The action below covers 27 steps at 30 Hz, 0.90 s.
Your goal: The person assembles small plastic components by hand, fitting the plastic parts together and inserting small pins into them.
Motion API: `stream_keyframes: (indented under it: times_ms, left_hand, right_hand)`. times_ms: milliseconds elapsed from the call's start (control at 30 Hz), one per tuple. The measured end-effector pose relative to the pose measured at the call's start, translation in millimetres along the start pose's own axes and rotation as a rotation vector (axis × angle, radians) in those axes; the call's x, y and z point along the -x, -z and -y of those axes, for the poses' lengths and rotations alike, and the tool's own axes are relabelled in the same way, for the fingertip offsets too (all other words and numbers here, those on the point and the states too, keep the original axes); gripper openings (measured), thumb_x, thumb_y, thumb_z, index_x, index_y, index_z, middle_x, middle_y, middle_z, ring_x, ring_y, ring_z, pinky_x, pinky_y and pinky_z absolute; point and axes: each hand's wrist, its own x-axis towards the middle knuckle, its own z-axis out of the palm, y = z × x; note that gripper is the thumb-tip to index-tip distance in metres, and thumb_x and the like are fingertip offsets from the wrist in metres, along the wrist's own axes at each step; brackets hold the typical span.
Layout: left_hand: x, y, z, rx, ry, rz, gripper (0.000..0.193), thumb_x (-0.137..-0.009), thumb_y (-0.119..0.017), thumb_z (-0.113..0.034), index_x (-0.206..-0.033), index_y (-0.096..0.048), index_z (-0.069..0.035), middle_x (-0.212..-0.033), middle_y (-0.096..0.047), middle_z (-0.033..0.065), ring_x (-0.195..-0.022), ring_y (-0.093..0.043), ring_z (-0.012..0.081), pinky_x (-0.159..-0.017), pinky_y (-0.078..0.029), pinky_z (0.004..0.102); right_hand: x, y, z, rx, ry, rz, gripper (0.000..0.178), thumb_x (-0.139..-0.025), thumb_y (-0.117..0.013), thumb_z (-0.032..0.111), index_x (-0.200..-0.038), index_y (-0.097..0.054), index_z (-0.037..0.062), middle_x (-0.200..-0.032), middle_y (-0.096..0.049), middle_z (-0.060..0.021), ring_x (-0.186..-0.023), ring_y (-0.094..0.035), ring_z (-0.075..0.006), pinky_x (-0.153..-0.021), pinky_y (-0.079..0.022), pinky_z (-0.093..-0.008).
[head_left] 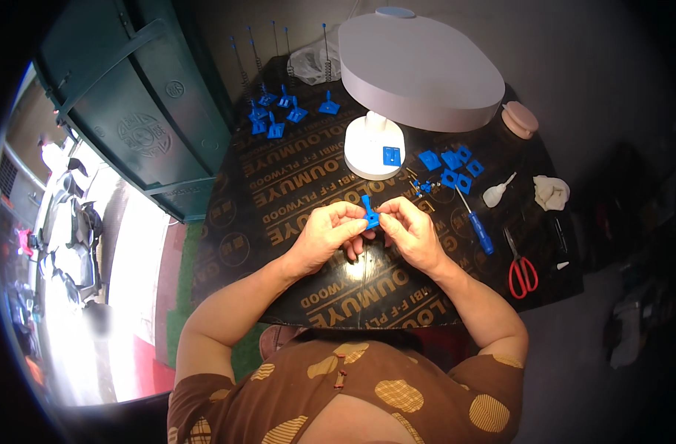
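Note:
Over the middle of the dark plywood table, both hands pinch a small blue plastic piece [372,220] that has a flat base and a short upright stem. My left hand [327,235] grips its left side between thumb and fingers. On the right side, my right hand [413,235] closes thumb and forefinger on the same piece. Fingertips hide part of its base. Just beyond the hands is a white lamp base [361,157] with a blue square plate [392,156] lying on it. Loose blue plates [449,177] and tiny blue parts [424,186] lie to the right.
A large white lamp head [419,70] overhangs the back. Blue stands with springs and rods [276,129] occupy the back left. Along the right lie a blue screwdriver [480,231], red-handled scissors [522,274], a white dropper bottle [498,192], a crumpled white cloth [551,192] and a round pink container [520,120].

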Motion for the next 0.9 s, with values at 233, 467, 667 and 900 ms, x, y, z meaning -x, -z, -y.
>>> stream_keyframes:
  times_ms: [233, 467, 667, 900]
  left_hand:
    - [-0.9, 2.0, -2.9, 0.004, 0.028, 0.019, 0.027, -0.093, -0.063, -0.017, -0.106, -0.057, 0.005, -0.088, -0.067, 0.0118, -0.064, -0.062, 0.0106, -0.055, -0.053, 0.0226]
    - [-4.6, 6.4, 0.7, -0.056, 0.01, -0.011, 0.021, -0.091, -0.066, -0.012, -0.103, -0.058, 0.004, -0.088, -0.066, 0.0116, -0.069, -0.065, 0.0139, -0.06, -0.056, 0.0258]
    - [-12.3, 4.7, -11.5, -0.109, 0.044, 0.011, 0.02, -0.089, -0.067, -0.009, -0.101, -0.058, 0.004, -0.086, -0.065, 0.0095, -0.07, -0.066, 0.0145, -0.061, -0.056, 0.0267]
    - [-15.2, 10.5, -11.6, -0.159, 0.039, -0.008, 0.023, -0.086, -0.068, -0.006, -0.102, -0.058, 0.007, -0.08, -0.065, 0.0098, -0.064, -0.064, 0.0129, -0.056, -0.054, 0.0247]
  right_hand:
    - [-0.5, 0.0, -0.5, 0.046, 0.035, 0.004, 0.02, -0.096, -0.061, 0.016, -0.103, -0.059, -0.0032, -0.083, -0.066, -0.0046, -0.07, -0.059, -0.0058, -0.062, -0.048, -0.0208]
    - [-1.3, -2.6, -1.2, 0.0, 0.049, 0.0, 0.019, -0.096, -0.061, 0.014, -0.104, -0.058, -0.0034, -0.084, -0.066, -0.0053, -0.07, -0.059, -0.006, -0.062, -0.048, -0.0207]
    - [-2.7, 1.0, -8.8, 0.036, 0.075, -0.032, 0.021, -0.095, -0.062, 0.014, -0.106, -0.059, -0.0031, -0.084, -0.064, -0.0038, -0.07, -0.057, -0.0051, -0.063, -0.048, -0.0211]
    - [-2.4, 0.8, 2.4, 0.212, 0.107, -0.095, 0.021, -0.095, -0.056, 0.012, -0.107, -0.063, -0.0045, -0.092, -0.066, -0.0154, -0.081, -0.065, -0.0232, -0.071, -0.051, -0.0313]
